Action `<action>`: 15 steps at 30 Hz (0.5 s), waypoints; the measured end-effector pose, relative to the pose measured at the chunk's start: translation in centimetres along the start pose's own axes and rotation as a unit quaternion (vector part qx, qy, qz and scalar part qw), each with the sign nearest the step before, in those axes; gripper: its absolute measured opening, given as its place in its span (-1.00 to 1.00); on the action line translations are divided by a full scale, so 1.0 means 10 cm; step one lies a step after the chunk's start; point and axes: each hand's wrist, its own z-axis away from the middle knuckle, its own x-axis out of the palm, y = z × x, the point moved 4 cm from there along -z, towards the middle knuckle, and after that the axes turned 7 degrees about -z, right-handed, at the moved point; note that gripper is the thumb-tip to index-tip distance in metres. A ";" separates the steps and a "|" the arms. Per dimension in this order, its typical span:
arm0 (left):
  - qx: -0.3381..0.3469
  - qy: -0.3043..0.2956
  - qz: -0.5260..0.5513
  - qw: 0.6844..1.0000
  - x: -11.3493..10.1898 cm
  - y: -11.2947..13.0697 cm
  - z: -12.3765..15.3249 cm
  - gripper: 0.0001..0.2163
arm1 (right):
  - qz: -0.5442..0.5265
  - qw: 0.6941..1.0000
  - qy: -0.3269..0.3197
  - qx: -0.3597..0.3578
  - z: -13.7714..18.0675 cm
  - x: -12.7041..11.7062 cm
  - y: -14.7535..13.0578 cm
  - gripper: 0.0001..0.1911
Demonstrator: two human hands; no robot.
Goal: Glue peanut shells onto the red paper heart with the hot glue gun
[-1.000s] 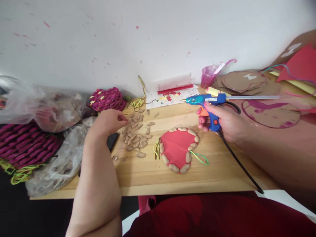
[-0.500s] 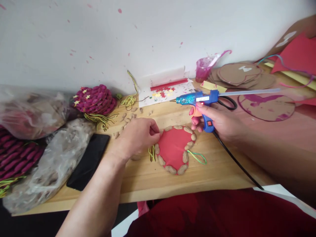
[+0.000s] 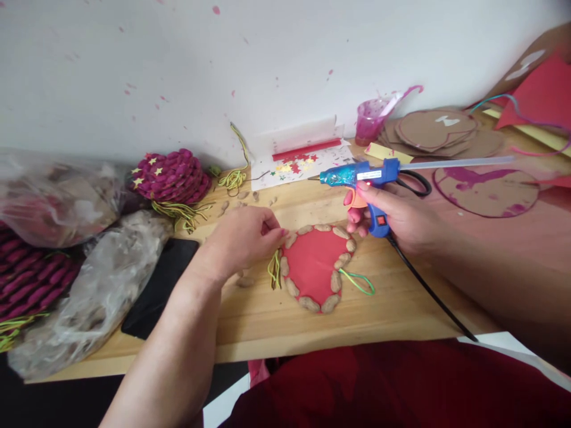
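Observation:
A red heart-shaped piece (image 3: 314,261) lies on the wooden table, rimmed with peanuts. My left hand (image 3: 243,238) is at its upper left edge, fingers curled and closed, the fingertips beside a rim peanut (image 3: 291,240); whether they grip anything is hidden. In my right hand (image 3: 392,208), raised beyond the heart's right side, is a blue glue gun (image 3: 357,174). Its nozzle points left, a clear glue stick sticks out behind, and fingers are round the orange trigger. Yellow-green yarn (image 3: 274,270) lies at the heart's left; a green loop (image 3: 359,282) extends right.
Left: plastic bags (image 3: 98,291), a black phone (image 3: 156,291) and a purple woven stack (image 3: 173,175) with stars. Behind: loose peanuts, paper (image 3: 263,172) with star confetti, a pink-stained cup (image 3: 369,122). Right: cardboard pieces (image 3: 435,128). The glue gun's black cord (image 3: 428,291) runs toward my lap.
My left hand has shifted slightly up at the heart's edge, leaving the upper-left peanut more in sight. The glue gun stays raised in my right hand, almost unmoved.

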 end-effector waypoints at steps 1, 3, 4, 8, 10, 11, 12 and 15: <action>0.000 -0.001 -0.009 1.000 -0.02 -0.03 0.00 -0.80 | -0.003 1.000 -0.003 0.000 0.00 0.00 0.00 -0.59; 0.010 -0.017 -0.017 1.000 -0.05 -0.09 0.00 -0.83 | -0.008 1.000 -0.010 0.000 0.00 0.00 0.00 -0.58; 0.021 -0.030 -0.016 0.999 -0.05 -0.10 0.01 -0.84 | -0.010 1.000 -0.017 -0.001 0.01 0.00 0.00 -0.58; 0.061 -0.066 -0.017 0.996 -0.01 -0.07 0.03 -0.85 | -0.022 0.999 -0.047 -0.007 0.03 0.02 0.01 -0.59; 0.068 -0.076 -0.021 0.995 0.02 -0.04 0.02 -0.83 | -0.020 0.998 -0.058 -0.005 0.04 0.03 0.02 -0.59; 0.069 -0.079 -0.023 0.994 0.03 -0.03 0.02 -0.82 | -0.018 0.998 -0.062 -0.002 0.04 0.04 0.03 -0.58; 0.071 -0.081 -0.025 0.994 0.05 -0.02 0.01 -0.81 | -0.018 0.998 -0.065 0.001 0.04 0.05 0.04 -0.58; 0.061 -0.060 -0.048 0.995 0.06 -0.03 -0.01 -0.79 | -0.020 0.997 -0.067 0.010 0.03 0.07 0.06 -0.56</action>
